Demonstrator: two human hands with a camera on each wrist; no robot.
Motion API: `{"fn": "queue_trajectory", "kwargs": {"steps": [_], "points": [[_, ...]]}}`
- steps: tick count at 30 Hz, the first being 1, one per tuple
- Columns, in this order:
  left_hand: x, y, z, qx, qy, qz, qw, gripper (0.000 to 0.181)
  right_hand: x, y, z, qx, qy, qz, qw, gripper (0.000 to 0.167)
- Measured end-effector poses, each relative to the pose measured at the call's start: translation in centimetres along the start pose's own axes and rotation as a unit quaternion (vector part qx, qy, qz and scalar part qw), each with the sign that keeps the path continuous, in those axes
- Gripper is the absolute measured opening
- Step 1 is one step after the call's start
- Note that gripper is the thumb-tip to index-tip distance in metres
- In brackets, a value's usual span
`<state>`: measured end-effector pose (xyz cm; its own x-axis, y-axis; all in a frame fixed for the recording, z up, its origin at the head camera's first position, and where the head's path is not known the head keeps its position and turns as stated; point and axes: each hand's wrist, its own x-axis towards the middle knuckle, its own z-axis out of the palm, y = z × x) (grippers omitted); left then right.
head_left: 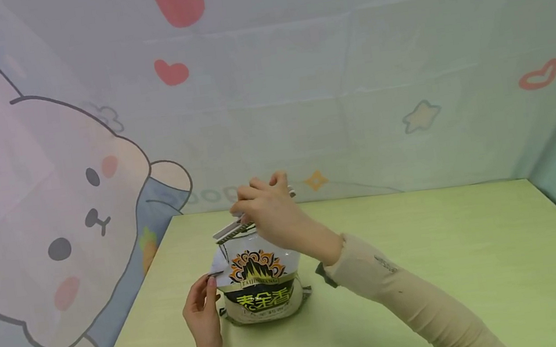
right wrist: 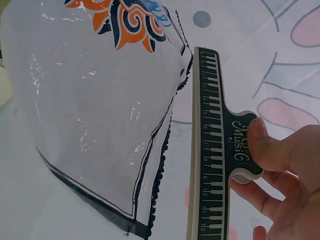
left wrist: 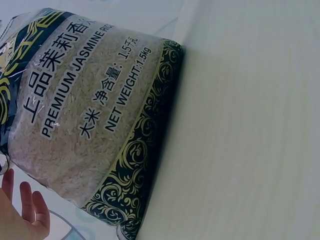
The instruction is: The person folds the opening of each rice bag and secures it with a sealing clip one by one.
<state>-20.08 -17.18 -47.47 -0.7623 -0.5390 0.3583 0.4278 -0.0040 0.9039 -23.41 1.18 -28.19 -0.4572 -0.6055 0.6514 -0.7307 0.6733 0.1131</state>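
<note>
A clear and dark-green bag of jasmine rice stands upright on the table, its printed lower half full of grains. My left hand pinches the bag's left side between thumb and finger; the left wrist view shows only some fingers of it, below the bag. Above the bag's top, my right hand holds a long bag clip with piano keys and "Music" on it, thumb on its handle. The clip runs alongside the bag's top edge, mostly with a narrow gap; contact near one end cannot be told.
The pale green table reaches back to a cloth backdrop printed with a rabbit, hearts and stars. More printed cloth hangs along the right side.
</note>
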Motion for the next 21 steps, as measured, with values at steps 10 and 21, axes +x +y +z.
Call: {"fn": "queue_trajectory", "kwargs": {"steps": [10, 21], "points": [[0.09, -0.15, 0.08, -0.002, -0.004, 0.003, 1.0, 0.013, 0.31, -0.38, 0.2, -0.005, -0.001, 0.0, 1.0, 0.013], [0.09, -0.26, -0.19, -0.004, -0.006, 0.009, 0.9999, 0.013, 0.82, -0.86, 0.39, -0.015, -0.021, -0.01, 0.9996, 0.012]]}}
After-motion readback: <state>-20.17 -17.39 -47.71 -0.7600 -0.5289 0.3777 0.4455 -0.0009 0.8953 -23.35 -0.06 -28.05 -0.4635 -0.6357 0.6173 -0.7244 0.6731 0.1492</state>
